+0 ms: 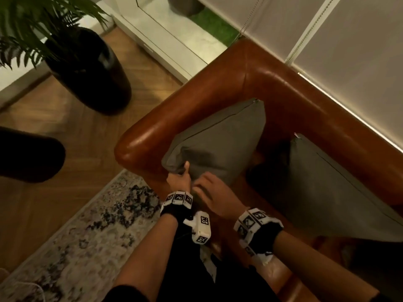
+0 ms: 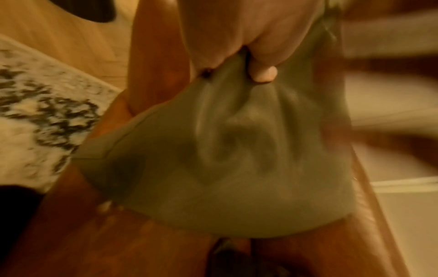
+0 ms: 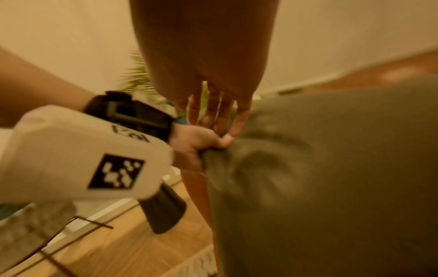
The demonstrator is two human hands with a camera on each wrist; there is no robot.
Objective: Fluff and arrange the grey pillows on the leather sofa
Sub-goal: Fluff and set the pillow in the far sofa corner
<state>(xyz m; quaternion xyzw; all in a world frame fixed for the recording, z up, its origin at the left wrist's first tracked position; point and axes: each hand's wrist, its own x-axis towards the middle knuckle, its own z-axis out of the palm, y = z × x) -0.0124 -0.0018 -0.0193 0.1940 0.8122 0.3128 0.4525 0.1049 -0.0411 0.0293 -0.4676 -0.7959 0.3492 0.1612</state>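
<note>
A grey pillow [image 1: 220, 140] [image 2: 237, 159] [image 3: 320, 168] stands tilted in the corner of the brown leather sofa [image 1: 218, 83], against the armrest. My left hand [image 1: 182, 174] [image 2: 241, 46] [image 3: 199, 144] pinches a bunch of fabric at the pillow's near lower corner, thumb up. My right hand [image 1: 210, 190] [image 3: 220, 112] lies just beside it with straight fingers against the same corner; whether it grasps anything is not shown. A second grey pillow [image 1: 331, 188] leans against the sofa back to the right.
A tall black pot [image 1: 89, 70] with a green plant stands on the wood floor left of the armrest. A patterned light rug [image 1: 76, 236] lies in front of the sofa. Another dark object [image 1: 28, 155] sits at the left edge. White blinds [image 1: 349, 40] hang behind the sofa.
</note>
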